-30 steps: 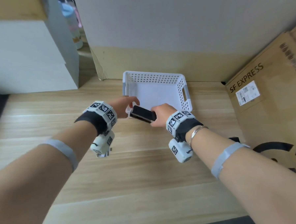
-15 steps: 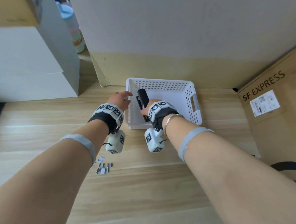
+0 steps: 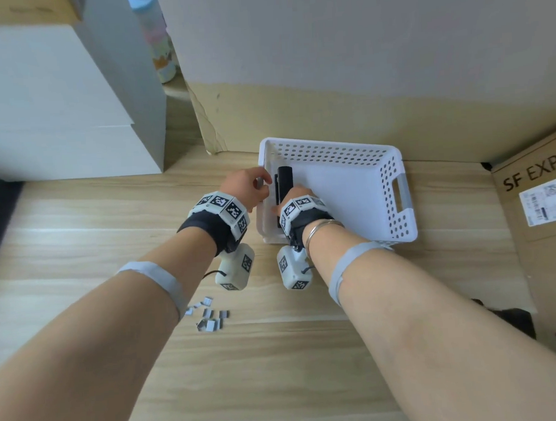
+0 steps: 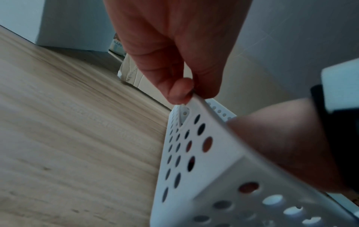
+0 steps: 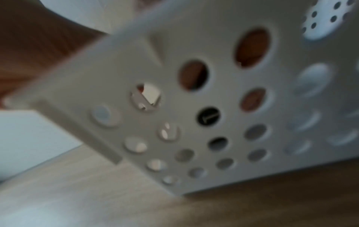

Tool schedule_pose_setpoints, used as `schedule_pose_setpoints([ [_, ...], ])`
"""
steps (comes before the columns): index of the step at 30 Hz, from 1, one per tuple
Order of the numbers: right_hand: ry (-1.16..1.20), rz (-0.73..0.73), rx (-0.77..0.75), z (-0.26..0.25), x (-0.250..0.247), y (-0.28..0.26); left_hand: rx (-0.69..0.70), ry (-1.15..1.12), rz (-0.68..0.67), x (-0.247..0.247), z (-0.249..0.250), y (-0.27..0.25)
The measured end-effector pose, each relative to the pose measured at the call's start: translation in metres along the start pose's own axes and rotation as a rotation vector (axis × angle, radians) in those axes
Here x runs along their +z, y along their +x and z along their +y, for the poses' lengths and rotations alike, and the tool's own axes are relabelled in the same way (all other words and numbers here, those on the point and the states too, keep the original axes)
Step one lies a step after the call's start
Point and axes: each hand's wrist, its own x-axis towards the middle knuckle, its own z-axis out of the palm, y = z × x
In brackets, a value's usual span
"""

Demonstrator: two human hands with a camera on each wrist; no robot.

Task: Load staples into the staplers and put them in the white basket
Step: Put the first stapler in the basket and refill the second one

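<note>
A white perforated basket point(image 3: 394, 172) stands on the wooden table against the back wall. A black stapler point(image 3: 285, 181) lies lengthwise along its left side, low inside it. My right hand point(image 3: 297, 197) reaches over the near rim and grips the stapler's near end; its fingers are hidden under the wrist. My left hand point(image 3: 253, 187) pinches the basket's left rim between thumb and finger, as the left wrist view shows point(image 4: 182, 90). The blurred right wrist view faces the basket's wall point(image 5: 223, 84), with the stapler point(image 5: 208, 117) dark behind one hole.
Several loose strips of staples point(image 3: 208, 318) lie on the table near my left forearm. A white box point(image 3: 55, 103) stands at the back left, a cardboard box marked SF EXPRESS point(image 3: 541, 216) at the right. A bottle point(image 3: 160, 39) stands behind the white box.
My right hand carried the stapler from in front of the basket over its near rim and down inside. My left hand moved up to the basket's left rim and took hold of it.
</note>
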Motion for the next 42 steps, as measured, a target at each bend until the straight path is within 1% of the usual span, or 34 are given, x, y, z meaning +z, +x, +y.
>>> schedule_pose_setpoints([
  [2,0.066,0.036,0.029,0.002,0.004,0.002,-0.007,0.010,-0.014,-0.001,0.001,0.000],
  [5,0.146,0.022,0.051,0.004,-0.006,-0.003,-0.012,0.054,-0.026,-0.001,0.005,-0.004],
  [8,0.181,0.074,0.061,0.010,-0.022,-0.014,-0.008,0.081,0.028,-0.002,0.011,-0.012],
  [11,0.187,0.122,0.053,0.025,-0.037,-0.031,0.041,0.102,0.093,-0.006,0.025,-0.027],
  [13,0.186,0.173,0.062,0.037,-0.043,-0.043,0.078,0.095,0.106,-0.005,0.038,-0.039],
  [16,0.145,0.287,0.088,0.061,-0.042,-0.066,0.141,0.103,0.080,0.009,0.059,-0.061],
  [20,0.112,0.348,0.138,0.103,-0.029,-0.092,0.204,0.073,0.002,0.039,0.077,-0.090],
  [23,0.091,0.325,0.226,0.141,-0.016,-0.105,0.226,0.058,-0.067,0.066,0.080,-0.106],
  [25,0.037,0.311,0.339,0.168,-0.006,-0.115,0.222,0.070,-0.114,0.082,0.079,-0.115],
  [28,-0.072,0.214,0.487,0.209,0.011,-0.129,0.231,0.117,-0.208,0.102,0.077,-0.129],
  [30,-0.067,0.159,0.547,0.229,0.021,-0.133,0.236,0.137,-0.250,0.111,0.075,-0.136],
  [32,-0.059,0.152,0.577,0.242,0.026,-0.137,0.240,0.148,-0.273,0.117,0.071,-0.140],
  [34,-0.076,0.123,0.551,0.248,0.024,-0.141,0.238,0.163,-0.309,0.121,0.068,-0.143],
  [36,-0.111,0.097,0.479,0.248,0.019,-0.144,0.241,0.191,-0.340,0.123,0.066,-0.145],
  [37,-0.130,0.108,0.428,0.245,0.018,-0.145,0.243,0.197,-0.349,0.123,0.065,-0.144],
  [39,-0.137,0.151,0.284,0.232,0.018,-0.146,0.233,0.200,-0.361,0.121,0.061,-0.142],
  [42,-0.093,0.117,0.067,0.200,0.021,-0.148,0.194,0.200,-0.374,0.116,0.049,-0.139],
])
